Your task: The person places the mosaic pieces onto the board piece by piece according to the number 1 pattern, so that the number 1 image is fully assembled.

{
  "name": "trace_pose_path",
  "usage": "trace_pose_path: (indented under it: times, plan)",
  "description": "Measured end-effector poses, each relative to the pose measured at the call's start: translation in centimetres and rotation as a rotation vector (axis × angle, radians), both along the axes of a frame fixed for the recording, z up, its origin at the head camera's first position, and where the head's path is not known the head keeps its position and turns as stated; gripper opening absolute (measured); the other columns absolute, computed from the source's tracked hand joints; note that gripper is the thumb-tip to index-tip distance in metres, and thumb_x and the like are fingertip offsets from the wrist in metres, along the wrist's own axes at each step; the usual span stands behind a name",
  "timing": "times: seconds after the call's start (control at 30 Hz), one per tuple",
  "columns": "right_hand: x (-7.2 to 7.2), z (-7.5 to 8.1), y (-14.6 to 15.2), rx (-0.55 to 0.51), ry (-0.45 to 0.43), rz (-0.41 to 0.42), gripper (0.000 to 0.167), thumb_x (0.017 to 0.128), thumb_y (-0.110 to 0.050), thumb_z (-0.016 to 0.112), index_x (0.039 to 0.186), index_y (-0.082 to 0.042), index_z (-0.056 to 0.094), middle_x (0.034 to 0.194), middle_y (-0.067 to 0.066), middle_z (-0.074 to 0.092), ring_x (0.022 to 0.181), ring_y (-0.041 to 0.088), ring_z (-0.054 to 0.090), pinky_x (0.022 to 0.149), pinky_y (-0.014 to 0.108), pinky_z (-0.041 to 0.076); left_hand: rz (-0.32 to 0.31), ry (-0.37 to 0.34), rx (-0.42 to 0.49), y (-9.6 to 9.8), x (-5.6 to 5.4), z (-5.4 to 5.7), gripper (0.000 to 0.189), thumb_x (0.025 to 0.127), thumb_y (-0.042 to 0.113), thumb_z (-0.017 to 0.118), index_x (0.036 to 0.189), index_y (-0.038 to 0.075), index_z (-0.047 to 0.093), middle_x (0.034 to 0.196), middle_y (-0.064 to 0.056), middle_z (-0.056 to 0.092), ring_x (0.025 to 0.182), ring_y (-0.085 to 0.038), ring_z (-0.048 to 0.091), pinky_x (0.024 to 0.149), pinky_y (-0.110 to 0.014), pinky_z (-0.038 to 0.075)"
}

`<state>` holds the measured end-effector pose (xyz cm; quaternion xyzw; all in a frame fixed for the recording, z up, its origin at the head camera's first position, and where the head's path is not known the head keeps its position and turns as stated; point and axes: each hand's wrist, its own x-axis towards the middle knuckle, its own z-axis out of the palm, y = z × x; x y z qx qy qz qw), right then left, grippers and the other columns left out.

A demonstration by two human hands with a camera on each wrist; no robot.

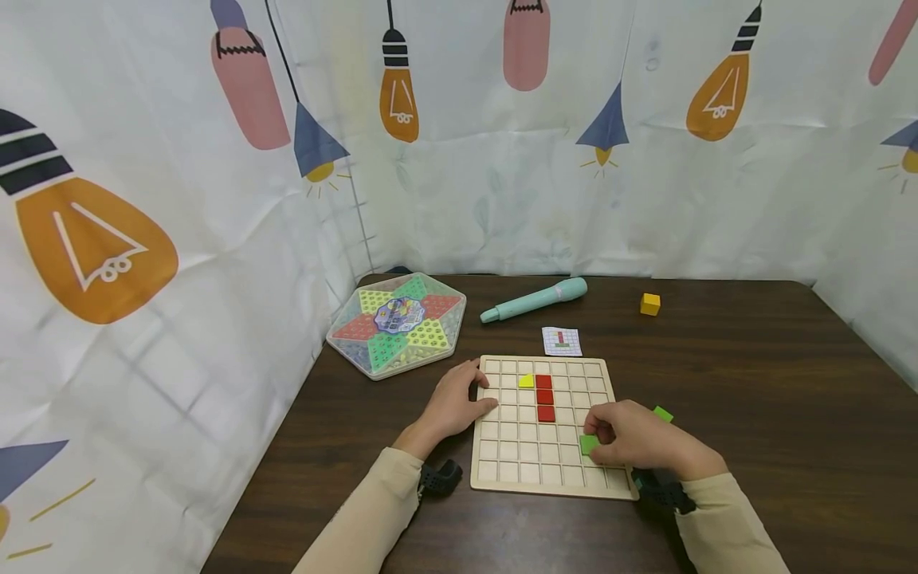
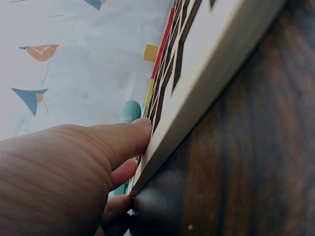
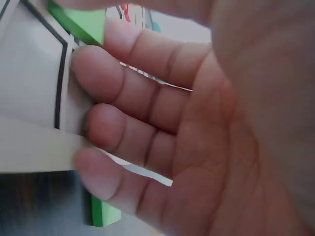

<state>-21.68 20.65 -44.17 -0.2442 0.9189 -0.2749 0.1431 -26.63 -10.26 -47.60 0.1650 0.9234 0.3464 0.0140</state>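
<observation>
Right hand (image 1: pixel 631 434): thumb and index finger pinch one green block (image 1: pixel 589 444); the other fingers are bent and lie side by side, with nothing seen in them. The block is at the fingertips, on the left side of this hand, over the near right part of the wooden grid board (image 1: pixel 509 474). Whether its underside touches the board cannot be told.

Governing relation, as judged: the green block against the three red blocks (image 1: pixel 545 398). These form a column whose long axis runs away from the person; the green block is to the right of that column and nearer the person than its lowest member — apart from it, with bare squares between. The visible face of the green block looks about square, so no long axis can be given.

Left hand (image 1: pixel 452 399): holds the board's left edge, thumb tip on the upper face, fingertips farther along the rim, a gap between. It is well apart from the green block; the right hand is the nearer.

Also noted: a yellow block (image 1: pixel 527 381) just left of the top red one; a second green block (image 1: pixel 663 414) on the desk (image 1: pixel 753 359) — beyond the right hand, partly hidden by it; a printed card (image 1: pixel 562 341) just past the board's far edge.
</observation>
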Motion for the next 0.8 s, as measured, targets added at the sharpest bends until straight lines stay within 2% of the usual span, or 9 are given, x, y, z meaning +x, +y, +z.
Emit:
trace_pose_path:
  times: [0.27,0.53,0.8]
  plan:
    - [-0.26,-0.28,-0.38,0.002,0.033,-0.057,0.021,0.08,-0.017,0.078,0.093,-0.017,0.062,0.069,-0.008,0.054,0.061,0.008,0.049,0.055,0.024,0.043,0.007,-0.006,0.009,-0.01,0.03,0.09,0.02,0.09,0.028,0.072,0.099,0.013,0.061,0.154,-0.014,0.036,0.145,-0.034,0.027,0.116,-0.054,0.024]
    - [-0.27,-0.23,-0.04,-0.022,0.029,-0.025,0.031,0.076,-0.02,0.084,0.098,-0.015,0.063,0.074,-0.006,0.053,0.066,0.008,0.048,0.057,0.024,0.042,0.002,-0.004,0.002,0.11,-0.07,0.05,0.02,0.09,0.027,0.071,0.099,0.013,0.061,0.154,-0.015,0.036,0.145,-0.034,0.027,0.116,-0.053,0.023]
    - [-0.34,-0.34,0.05,-0.021,0.042,-0.018,0.025,0.077,-0.018,0.083,0.096,-0.016,0.066,0.077,-0.008,0.054,0.07,0.008,0.049,0.061,0.024,0.044,0.003,-0.005,0.001,0.08,-0.08,0.0,0.02,0.09,0.027,0.072,0.099,0.013,0.061,0.154,-0.015,0.036,0.145,-0.033,0.027,0.116,-0.053,0.023]
